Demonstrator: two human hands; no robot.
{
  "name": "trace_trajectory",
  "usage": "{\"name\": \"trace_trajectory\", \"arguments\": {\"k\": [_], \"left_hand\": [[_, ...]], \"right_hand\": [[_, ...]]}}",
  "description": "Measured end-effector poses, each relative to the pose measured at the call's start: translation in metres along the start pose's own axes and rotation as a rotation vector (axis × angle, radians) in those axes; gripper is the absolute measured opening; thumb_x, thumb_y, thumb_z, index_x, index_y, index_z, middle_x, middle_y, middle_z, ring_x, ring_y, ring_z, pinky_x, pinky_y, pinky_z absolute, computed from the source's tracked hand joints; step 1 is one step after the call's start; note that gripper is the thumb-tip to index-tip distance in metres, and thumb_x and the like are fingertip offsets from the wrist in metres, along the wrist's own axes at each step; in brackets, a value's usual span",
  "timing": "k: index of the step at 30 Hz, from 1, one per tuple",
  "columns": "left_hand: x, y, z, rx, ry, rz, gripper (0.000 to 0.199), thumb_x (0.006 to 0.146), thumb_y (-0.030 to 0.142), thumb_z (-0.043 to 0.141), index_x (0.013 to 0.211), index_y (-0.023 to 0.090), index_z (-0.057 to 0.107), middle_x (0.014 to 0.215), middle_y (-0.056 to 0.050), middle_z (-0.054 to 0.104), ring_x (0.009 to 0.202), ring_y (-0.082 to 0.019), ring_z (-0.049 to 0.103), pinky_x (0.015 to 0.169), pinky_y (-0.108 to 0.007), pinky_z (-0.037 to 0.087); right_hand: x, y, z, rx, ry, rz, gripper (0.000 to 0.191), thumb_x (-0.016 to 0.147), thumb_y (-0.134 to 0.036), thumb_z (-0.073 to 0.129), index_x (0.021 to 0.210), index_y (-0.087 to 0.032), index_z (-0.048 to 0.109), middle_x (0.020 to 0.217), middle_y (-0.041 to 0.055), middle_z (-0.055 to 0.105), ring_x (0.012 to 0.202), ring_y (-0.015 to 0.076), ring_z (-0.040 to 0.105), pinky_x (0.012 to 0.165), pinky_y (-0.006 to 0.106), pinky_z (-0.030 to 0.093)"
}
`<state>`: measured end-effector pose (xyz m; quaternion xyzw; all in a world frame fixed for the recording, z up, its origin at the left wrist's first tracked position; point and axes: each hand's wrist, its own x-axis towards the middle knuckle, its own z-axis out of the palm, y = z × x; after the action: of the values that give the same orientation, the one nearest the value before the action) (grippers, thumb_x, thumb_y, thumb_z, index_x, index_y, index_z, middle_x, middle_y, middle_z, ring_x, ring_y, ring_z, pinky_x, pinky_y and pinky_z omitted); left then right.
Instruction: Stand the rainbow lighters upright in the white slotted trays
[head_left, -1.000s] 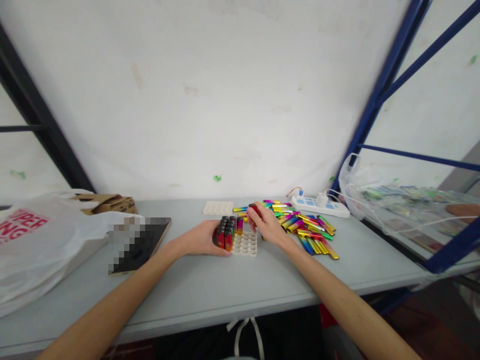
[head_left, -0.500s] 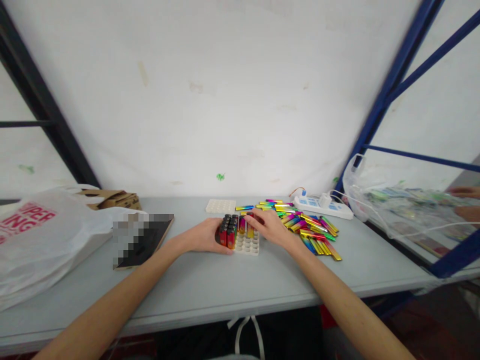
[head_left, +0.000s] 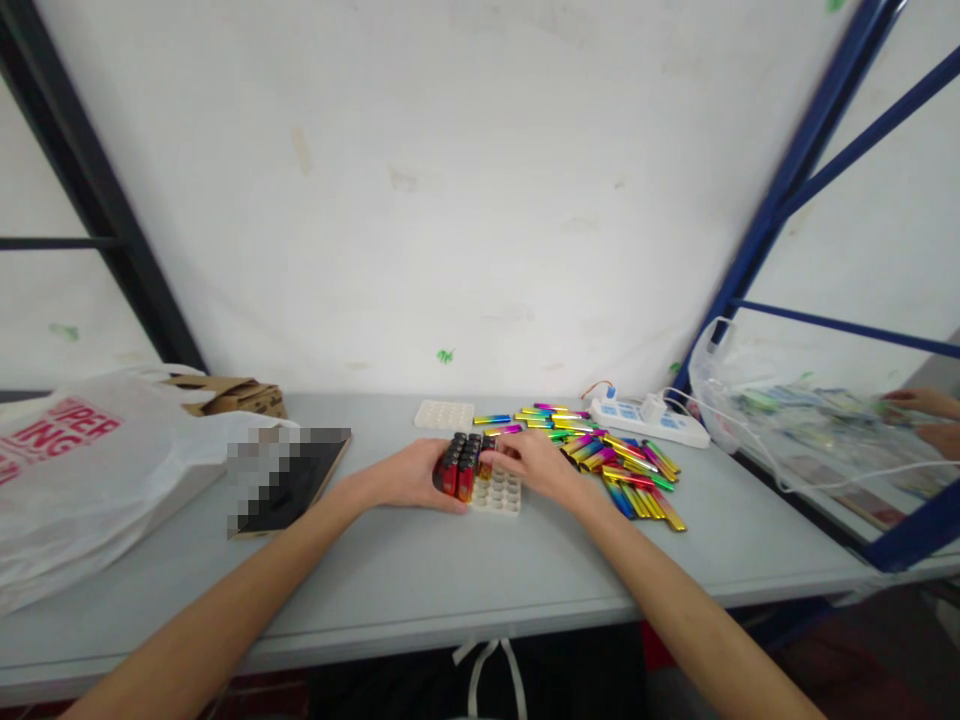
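Red-orange pieces with black tops, which look like lighters (head_left: pixel 458 478), stand upright in close rows on the left part of a white tray with holes (head_left: pixel 504 497). My left hand (head_left: pixel 414 474) curves round the left side of the group, thumb along the front and fingers behind. At the group's right side, my right hand (head_left: pixel 535 463) has its fingertips closed on another lighter (head_left: pixel 486 462), standing over the tray. Its lower end is partly hidden. Bare holes show at the tray's front right. Shiny rainbow-coloured tubes (head_left: pixel 600 452) lie in a loose pile just beyond my right hand.
A second white holed tray (head_left: pixel 444 414) lies near the wall. Behind the pile is a white power strip (head_left: pixel 651 420) with cables. To the left are a dark flat tablet-like device (head_left: pixel 300 480), a plastic bag (head_left: pixel 90 480) and cardboard (head_left: pixel 244 397). Another person's hands (head_left: pixel 934 415) appear far right.
My right hand has brought its lighter left against the standing group; before, it was a little apart over the tray. My left hand keeps its hold. The view has shifted slightly.
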<state>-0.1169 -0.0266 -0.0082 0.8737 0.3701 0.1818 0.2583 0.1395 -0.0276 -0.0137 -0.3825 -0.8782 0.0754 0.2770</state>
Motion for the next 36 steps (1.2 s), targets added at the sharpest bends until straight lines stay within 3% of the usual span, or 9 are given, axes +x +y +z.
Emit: {"name": "trace_trajectory", "arguments": {"k": [3, 5, 8, 11, 13, 18, 26, 32, 36], "left_hand": [[-0.003, 0.003, -0.002, 0.028, -0.015, -0.013, 0.074, 0.061, 0.055, 0.087, 0.121, 0.017, 0.066, 0.115, -0.007, 0.074, 0.102, -0.031, 0.068, 0.092, -0.038, 0.054], [-0.007, 0.005, -0.003, 0.078, -0.034, -0.038, 0.076, 0.058, 0.06, 0.088, 0.116, 0.016, 0.067, 0.11, -0.008, 0.073, 0.098, -0.032, 0.068, 0.088, -0.039, 0.054], [-0.013, 0.006, -0.004, 0.125, -0.049, -0.057, 0.081, 0.051, 0.066, 0.089, 0.111, 0.017, 0.067, 0.106, -0.008, 0.072, 0.095, -0.032, 0.068, 0.085, -0.038, 0.054], [-0.017, 0.007, -0.004, 0.126, -0.067, -0.04, 0.083, 0.047, 0.066, 0.09, 0.111, 0.018, 0.067, 0.107, -0.009, 0.071, 0.098, -0.033, 0.067, 0.087, -0.038, 0.053], [-0.017, 0.008, -0.005, 0.12, -0.092, -0.025, 0.084, 0.047, 0.065, 0.091, 0.112, 0.018, 0.067, 0.109, -0.009, 0.071, 0.099, -0.033, 0.067, 0.089, -0.039, 0.052], [-0.016, 0.012, -0.006, 0.115, -0.119, -0.019, 0.082, 0.05, 0.064, 0.091, 0.112, 0.017, 0.066, 0.11, -0.009, 0.072, 0.099, -0.033, 0.067, 0.089, -0.038, 0.052], [-0.016, 0.007, -0.007, 0.093, -0.1, -0.022, 0.078, 0.054, 0.063, 0.089, 0.115, 0.019, 0.067, 0.11, -0.007, 0.073, 0.099, -0.032, 0.068, 0.088, -0.037, 0.053], [-0.009, -0.003, -0.009, 0.133, 0.057, -0.131, 0.072, 0.059, 0.065, 0.083, 0.112, 0.018, 0.068, 0.107, -0.008, 0.074, 0.099, -0.032, 0.068, 0.087, -0.038, 0.053], [-0.001, -0.006, -0.004, 0.15, 0.146, -0.168, 0.065, 0.061, 0.067, 0.08, 0.102, 0.019, 0.068, 0.095, -0.006, 0.074, 0.088, -0.029, 0.068, 0.076, -0.035, 0.052]], "right_hand": [[0.0, 0.013, -0.003, 0.091, 0.142, 0.045, 0.051, 0.11, -0.044, 0.034, 0.079, -0.018, 0.064, 0.072, 0.0032, 0.066, 0.068, 0.0166, 0.059, 0.069, 0.028, 0.041], [0.002, 0.027, -0.002, 0.067, 0.184, 0.045, 0.042, 0.109, -0.041, 0.039, 0.088, -0.017, 0.067, 0.082, 0.0055, 0.068, 0.077, 0.0187, 0.063, 0.076, 0.03, 0.045], [0.014, 0.047, 0.001, -0.007, 0.113, -0.041, 0.027, 0.101, -0.039, 0.057, 0.113, -0.016, 0.067, 0.112, 0.0124, 0.069, 0.105, 0.0235, 0.064, 0.095, 0.036, 0.048], [0.033, 0.06, 0.005, -0.083, -0.013, -0.092, 0.052, 0.091, -0.039, 0.072, 0.136, -0.015, 0.059, 0.146, 0.0195, 0.055, 0.137, 0.0297, 0.05, 0.114, 0.044, 0.039], [0.047, 0.065, 0.008, -0.119, -0.115, -0.075, 0.063, 0.086, -0.038, 0.078, 0.142, -0.016, 0.057, 0.152, 0.02, 0.05, 0.142, 0.0319, 0.046, 0.116, 0.046, 0.037], [0.063, 0.07, 0.011, -0.135, -0.284, -0.03, 0.037, 0.09, -0.027, 0.072, 0.126, -0.016, 0.07, 0.125, 0.0154, 0.072, 0.113, 0.0286, 0.068, 0.1, 0.039, 0.049], [0.039, 0.083, 0.001, -0.076, -0.186, -0.006, 0.027, 0.088, -0.025, 0.075, 0.114, -0.018, 0.074, 0.112, 0.0115, 0.076, 0.103, 0.0256, 0.069, 0.092, 0.035, 0.049], [0.026, 0.082, -0.015, 0.033, -0.189, -0.042, 0.013, 0.087, -0.028, 0.074, 0.096, -0.02, 0.078, 0.097, 0.0054, 0.077, 0.086, 0.0212, 0.068, 0.08, 0.028, 0.047], [0.021, 0.069, -0.026, 0.127, -0.096, -0.004, 0.02, 0.094, -0.036, 0.066, 0.094, -0.019, 0.076, 0.087, 0.0032, 0.076, 0.075, 0.0185, 0.064, 0.072, 0.027, 0.045]]}}
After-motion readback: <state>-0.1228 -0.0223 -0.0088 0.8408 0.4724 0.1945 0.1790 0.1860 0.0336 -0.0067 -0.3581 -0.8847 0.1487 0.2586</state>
